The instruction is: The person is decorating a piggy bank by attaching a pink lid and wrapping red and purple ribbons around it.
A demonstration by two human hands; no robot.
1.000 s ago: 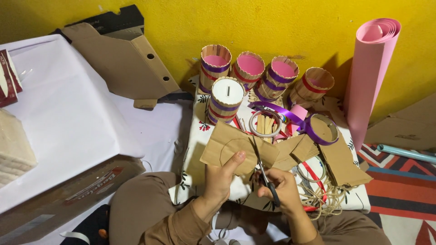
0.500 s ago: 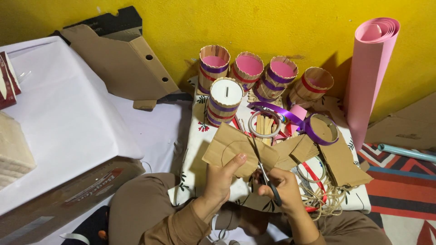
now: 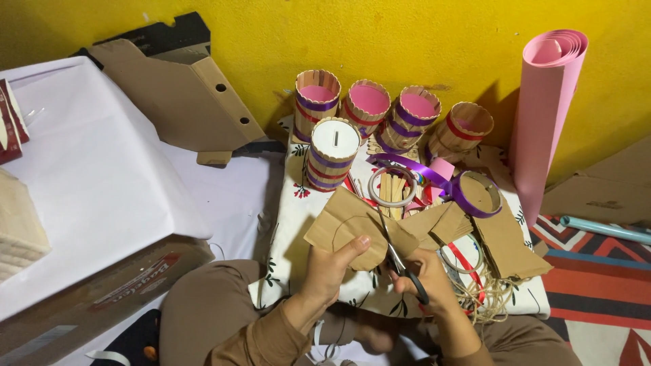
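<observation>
1. Risk: the scissors (image 3: 401,261) may wander off the curved line drawn on the cardboard piece (image 3: 349,227) if the sheet flexes; the left thumb sits near the blades.
2. Left hand (image 3: 330,270) is closed, pinching the cardboard's lower edge, thumb on top.
3. Right hand (image 3: 424,278) is closed around the scissor handles; the blades bite the cardboard's right side, above the lap.

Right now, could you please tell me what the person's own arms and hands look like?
Both hands, the left hand and the right hand, are bare, with no gloves. Brown long sleeves cover the arms down to the wrists. No rings or watch can be made out.
</observation>
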